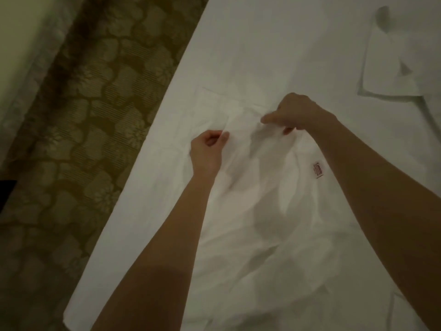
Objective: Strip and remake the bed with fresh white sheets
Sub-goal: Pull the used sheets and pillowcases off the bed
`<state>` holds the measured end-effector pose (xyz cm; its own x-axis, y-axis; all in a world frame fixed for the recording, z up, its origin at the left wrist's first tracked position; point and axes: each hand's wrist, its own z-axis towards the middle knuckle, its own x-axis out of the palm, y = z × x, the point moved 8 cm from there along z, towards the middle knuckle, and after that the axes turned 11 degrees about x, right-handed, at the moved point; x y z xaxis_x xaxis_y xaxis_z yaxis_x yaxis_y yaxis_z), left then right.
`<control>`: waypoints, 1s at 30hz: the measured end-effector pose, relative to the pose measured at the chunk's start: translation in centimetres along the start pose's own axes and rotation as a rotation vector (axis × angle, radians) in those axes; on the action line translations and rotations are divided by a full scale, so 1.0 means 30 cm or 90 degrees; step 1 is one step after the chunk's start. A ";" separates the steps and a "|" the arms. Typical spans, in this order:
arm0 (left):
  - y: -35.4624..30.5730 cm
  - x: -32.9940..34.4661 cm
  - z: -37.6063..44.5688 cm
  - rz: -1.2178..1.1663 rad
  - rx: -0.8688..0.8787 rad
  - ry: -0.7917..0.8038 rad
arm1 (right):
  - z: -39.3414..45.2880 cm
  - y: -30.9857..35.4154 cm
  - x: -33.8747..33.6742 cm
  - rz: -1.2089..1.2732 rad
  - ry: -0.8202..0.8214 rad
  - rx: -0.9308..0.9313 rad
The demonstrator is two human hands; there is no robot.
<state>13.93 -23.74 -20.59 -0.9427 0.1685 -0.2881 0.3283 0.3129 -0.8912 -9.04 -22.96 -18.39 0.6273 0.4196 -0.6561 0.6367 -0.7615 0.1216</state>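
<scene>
Near bed's carpet-side edge, left hand and right hand pinching white sheet (rumpled)
</scene>
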 end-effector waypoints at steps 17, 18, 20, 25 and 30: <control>0.020 -0.214 0.177 0.081 -0.061 -0.039 | 0.032 0.331 0.079 0.156 -0.215 -0.178; 0.038 -0.224 0.156 0.083 -0.068 -0.035 | 0.029 0.291 0.063 0.148 -0.237 -0.169; 0.080 -0.253 0.112 0.102 -0.086 -0.019 | 0.008 0.171 0.038 0.141 -0.295 -0.139; 0.186 -0.304 0.000 0.136 -0.152 0.055 | -0.085 -0.138 0.133 0.115 -0.368 -0.062; 0.239 -0.332 -0.092 0.151 -0.160 0.088 | -0.263 -0.389 0.235 0.158 -0.417 0.024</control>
<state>25.84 -20.61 -23.14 -0.8270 0.3835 -0.4112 0.5577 0.4669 -0.6862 -8.52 -7.22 -18.56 0.3448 -0.1446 -0.9275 0.4862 -0.8177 0.3082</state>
